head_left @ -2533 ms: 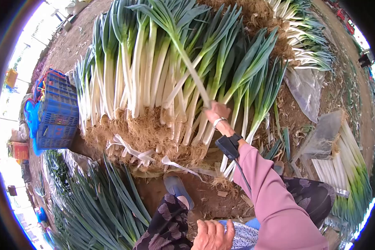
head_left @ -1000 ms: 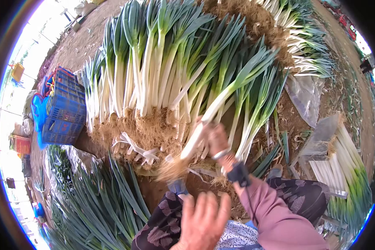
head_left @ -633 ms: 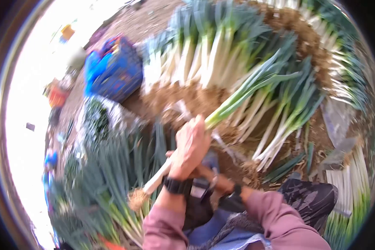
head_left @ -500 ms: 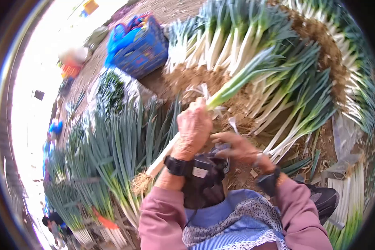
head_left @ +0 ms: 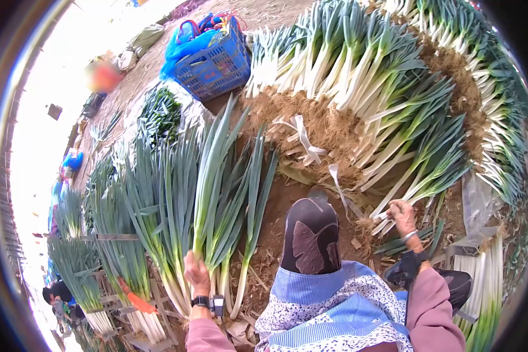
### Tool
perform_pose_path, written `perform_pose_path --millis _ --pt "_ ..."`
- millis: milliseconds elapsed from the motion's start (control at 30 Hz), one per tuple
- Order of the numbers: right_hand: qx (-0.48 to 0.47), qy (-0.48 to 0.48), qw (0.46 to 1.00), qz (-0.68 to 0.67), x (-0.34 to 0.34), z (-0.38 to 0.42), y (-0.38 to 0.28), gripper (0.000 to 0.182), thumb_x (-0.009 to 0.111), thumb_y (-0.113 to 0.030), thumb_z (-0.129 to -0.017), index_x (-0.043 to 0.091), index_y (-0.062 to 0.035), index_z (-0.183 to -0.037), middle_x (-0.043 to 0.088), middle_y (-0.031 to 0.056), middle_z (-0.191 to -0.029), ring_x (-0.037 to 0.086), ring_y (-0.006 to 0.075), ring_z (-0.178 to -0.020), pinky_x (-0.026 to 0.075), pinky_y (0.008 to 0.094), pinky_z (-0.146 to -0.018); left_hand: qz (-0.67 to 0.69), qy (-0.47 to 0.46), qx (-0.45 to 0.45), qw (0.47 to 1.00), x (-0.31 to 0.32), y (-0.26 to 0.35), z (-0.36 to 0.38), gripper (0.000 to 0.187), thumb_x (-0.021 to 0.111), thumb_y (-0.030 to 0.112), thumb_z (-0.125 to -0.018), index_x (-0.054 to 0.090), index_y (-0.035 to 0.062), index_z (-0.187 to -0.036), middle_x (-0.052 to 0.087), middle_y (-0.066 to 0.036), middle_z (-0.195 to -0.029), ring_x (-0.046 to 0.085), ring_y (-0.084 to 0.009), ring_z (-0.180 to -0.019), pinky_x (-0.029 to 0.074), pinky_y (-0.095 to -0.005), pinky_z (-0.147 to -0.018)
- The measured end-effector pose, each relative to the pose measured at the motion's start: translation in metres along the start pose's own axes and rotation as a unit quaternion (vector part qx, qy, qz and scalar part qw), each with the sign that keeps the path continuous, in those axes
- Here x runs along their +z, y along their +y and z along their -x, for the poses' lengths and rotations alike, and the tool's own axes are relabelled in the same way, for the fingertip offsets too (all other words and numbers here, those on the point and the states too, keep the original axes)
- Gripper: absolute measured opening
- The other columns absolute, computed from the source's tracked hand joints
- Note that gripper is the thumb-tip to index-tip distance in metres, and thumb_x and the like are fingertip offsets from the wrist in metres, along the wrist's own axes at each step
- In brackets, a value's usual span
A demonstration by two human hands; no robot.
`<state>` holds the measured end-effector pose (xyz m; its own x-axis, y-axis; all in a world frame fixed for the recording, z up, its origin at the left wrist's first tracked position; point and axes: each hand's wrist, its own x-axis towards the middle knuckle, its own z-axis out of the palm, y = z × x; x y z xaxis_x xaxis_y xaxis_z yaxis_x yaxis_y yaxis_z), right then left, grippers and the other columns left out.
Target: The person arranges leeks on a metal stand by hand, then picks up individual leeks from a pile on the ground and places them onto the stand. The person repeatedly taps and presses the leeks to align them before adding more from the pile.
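Observation:
My left hand [head_left: 197, 274] is closed around the lower stem of a leek [head_left: 210, 190]. That leek stands upright with its leaves up, against a row of other upright leeks [head_left: 170, 199] on the left. My right hand [head_left: 402, 217] is at the near end of a heap of lying leeks [head_left: 416, 164], its fingers closed on the white root end of a leek [head_left: 383, 225]. Its leaves point away to the upper right. Brown roots of the heap [head_left: 328, 120] face the middle.
A blue plastic crate [head_left: 214, 70] with blue bags stands at the back. Cut greens [head_left: 160, 114] lie on a sheet to its left. White strips [head_left: 304, 138] lie by the roots. Bundled leeks [head_left: 484, 281] stand at the right. My knee [head_left: 311, 234] is in front.
My left hand has carried the leek from the middle to the upright row on the left, turning it upright. My right hand has moved right to the lying leeks and closed on one.

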<state>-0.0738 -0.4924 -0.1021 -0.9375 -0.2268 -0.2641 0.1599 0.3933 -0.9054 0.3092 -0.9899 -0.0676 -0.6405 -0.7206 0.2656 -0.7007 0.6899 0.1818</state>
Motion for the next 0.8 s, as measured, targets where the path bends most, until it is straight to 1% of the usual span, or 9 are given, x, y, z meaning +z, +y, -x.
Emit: perform_pose_path --millis 100,167,233,300,367,500,533,700,800 --pt "-0.048 -0.029 0.99 0.131 0.007 0.011 0.019 0.022 0.059 -0.016 -0.086 0.065 0.001 -0.097 0.068 0.0135 -0.085 0.066 0.0221 -0.078 0.053 0.0328 -0.073 -0.119 -0.14 -0.114 0.976 0.011 -0.049 0.038 0.034 0.056 0.01 -0.086 0.055 -0.0023 -0.117 0.061 -0.019 -0.114 0.06 -0.0347 -0.101 0.052 -0.0409 -0.082" --pt "-0.04 -0.061 0.977 0.201 0.006 0.024 0.006 0.027 0.058 -0.026 -0.086 0.067 -0.0029 -0.096 0.067 0.0177 -0.089 0.066 0.0308 -0.086 0.051 0.0374 -0.078 -0.182 -0.095 -0.061 0.977 0.042 -0.097 0.065 0.033 0.053 0.01 -0.086 0.054 -0.0028 -0.118 0.061 -0.019 -0.112 0.06 -0.0346 -0.099 0.052 -0.0408 -0.08" --pt "-0.068 -0.083 0.96 0.258 0.003 0.029 0.006 0.029 0.056 -0.032 -0.087 0.068 -0.0067 -0.094 0.066 0.0184 -0.092 0.064 0.0352 -0.088 0.05 0.0416 -0.078 -0.09 -0.185 -0.159 0.966 0.071 -0.132 0.061 0.023 0.051 0.009 -0.083 0.056 -0.0034 -0.102 0.061 -0.025 -0.101 0.06 -0.0408 -0.087 0.047 -0.0462 -0.074" --pt "-0.074 -0.095 0.955 0.273 -0.001 0.029 0.01 0.031 0.053 -0.034 -0.088 0.066 -0.008 -0.098 0.066 0.018 -0.089 0.064 0.0356 -0.086 0.049 0.0437 -0.078 -0.11 -0.149 -0.222 0.957 0.072 -0.111 0.034 0.021 0.051 0.01 -0.081 0.056 -0.0027 -0.097 0.06 -0.025 -0.096 0.059 -0.0442 -0.081 0.046 -0.0484 -0.071" --pt "-0.102 -0.074 0.95 0.286 -0.005 0.022 0.019 0.031 0.051 -0.033 -0.087 0.066 -0.0086 -0.1 0.066 0.0183 -0.089 0.064 0.0361 -0.085 0.049 0.0446 -0.077 -0.141 -0.031 -0.114 0.983 0.075 -0.076 0.006 0.021 0.052 0.011 -0.08 0.056 -0.0011 -0.098 0.058 -0.024 -0.091 0.056 -0.0449 -0.081 0.044 -0.0495 -0.071" --pt "-0.04 -0.076 0.958 0.272 -0.009 0.007 -0.017 0.031 0.051 -0.032 -0.086 0.065 -0.0082 -0.1 0.066 0.0188 -0.089 0.064 0.0364 -0.084 0.049 0.0446 -0.075 0.077 -0.053 0.057 0.994 0.075 -0.001 -0.099 0.026 0.055 0.013 -0.078 0.057 0.0003 -0.101 0.057 -0.021 -0.092 0.055 -0.0399 -0.086 0.043 -0.0471 -0.076" --pt "-0.064 -0.076 0.956 0.275 -0.01 -0.002 -0.022 0.03 0.051 -0.031 -0.086 0.064 -0.0076 -0.1 0.066 0.0187 -0.089 0.064 0.0363 -0.084 0.049 0.0444 -0.075 0.102 -0.092 0.038 0.99 0.051 0.059 -0.127 0.026 0.056 0.011 -0.078 0.058 -0.0003 -0.1 0.058 -0.021 -0.092 0.057 -0.0392 -0.086 0.044 -0.046 -0.075" --pt "-0.125 -0.046 0.954 0.27 -0.019 -0.05 -0.041 0.028 0.053 -0.028 -0.085 0.064 -0.0056 -0.098 0.066 0.0179 -0.09 0.063 0.0358 -0.087 0.05 0.0433 -0.076 0.297 -0.171 0.203 0.917 0.006 0.26 -0.217 0.019 0.059 0.009 -0.084 0.063 0.0007 -0.101 0.067 -0.016 -0.09 0.065 -0.0251 -0.082 0.05 -0.0345 -0.075" --pt "-0.15 -0.035 0.939 0.307 -0.029 -0.083 -0.047 0.025 0.054 -0.025 -0.084 0.063 -0.0045 -0.095 0.064 0.0184 -0.091 0.061 0.0364 -0.09 0.049 0.0435 -0.079 0.314 -0.181 0.359 0.86 -0.002 0.374 -0.248 0.02 0.059 0.013 -0.084 0.063 0.0005 -0.098 0.065 -0.019 -0.092 0.064 -0.0338 -0.087 0.049 -0.0394 -0.078"
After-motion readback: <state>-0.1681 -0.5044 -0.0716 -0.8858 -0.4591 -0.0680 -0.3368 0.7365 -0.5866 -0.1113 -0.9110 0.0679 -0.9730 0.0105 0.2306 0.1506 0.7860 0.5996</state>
